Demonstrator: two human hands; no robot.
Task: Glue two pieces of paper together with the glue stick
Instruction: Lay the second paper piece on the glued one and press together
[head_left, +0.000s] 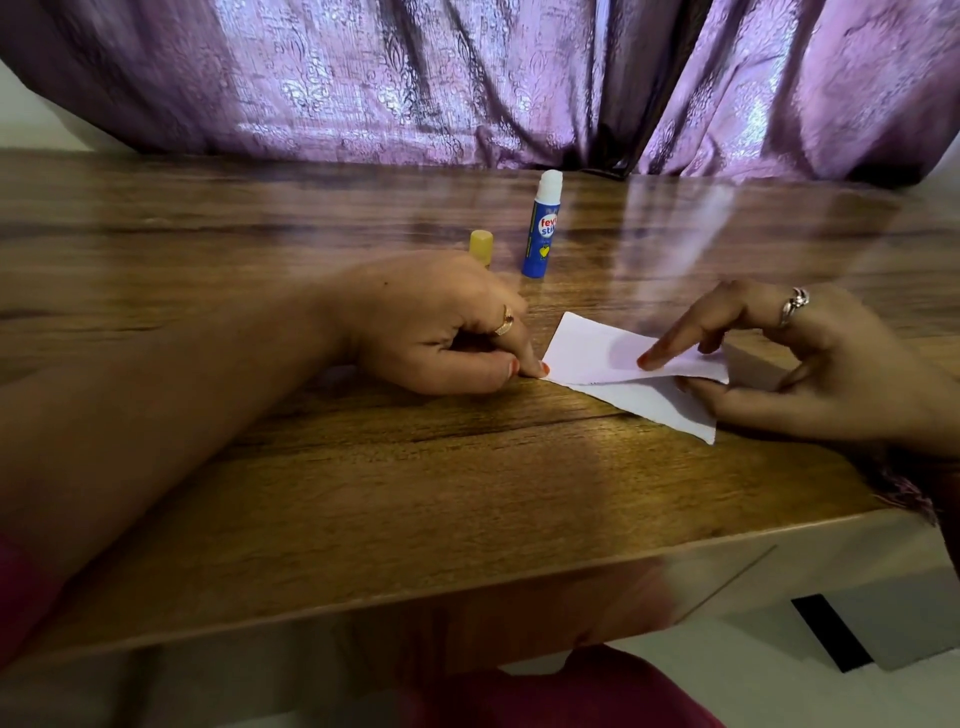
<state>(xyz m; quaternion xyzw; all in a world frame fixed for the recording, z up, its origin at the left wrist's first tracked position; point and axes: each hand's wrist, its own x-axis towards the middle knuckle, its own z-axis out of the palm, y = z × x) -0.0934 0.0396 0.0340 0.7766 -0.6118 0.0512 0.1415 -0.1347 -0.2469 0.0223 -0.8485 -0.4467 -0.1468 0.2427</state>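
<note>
Nearest, the left hand (441, 332) pinches the left corner of the lower paper (670, 405); the right hand (810, 358) pinches the upper paper (618, 348), one fingertip pressing it. Joining step; next, press them flat. The glue stick (540, 228) stands uncapped farther back, cap (481, 247) beside it

The worktop (363, 493) under my arms is wood-grain, brown and streaked, with a glossy finish that mirrors the light. The two sheets of paper (613, 358) are plain white and matt, the lower one rough along its edge. The glue stick (541, 228) is smooth blue plastic with a printed label and a white top; its cap (481, 247) is yellow plastic. The curtain (467, 78) behind is purple cloth with a shiny embossed pattern. My rings look like polished metal.
</note>
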